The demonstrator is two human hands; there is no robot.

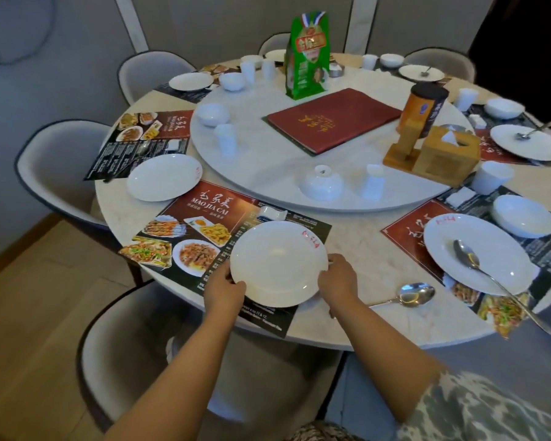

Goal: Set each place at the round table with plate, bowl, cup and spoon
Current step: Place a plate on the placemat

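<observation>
Plate (pixel 279 264): on the placemat (pixel 204 230) at the counter's near edge. Left hand (pixel 224 291) and right hand (pixel 339 281), each grip grasping opposite rims, likely to centre it. Spoon (pixel 409 296) lies beside, unplaced.

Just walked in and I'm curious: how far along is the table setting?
Roughly halfway. Done: the place at near right has a plate with a spoon on it, a bowl and a cup. In hand: the left hand and right hand hold the near plate on its placemat. Left: its upturned bowl and cup wait on the turntable; a loose spoon lies beside it.
</observation>
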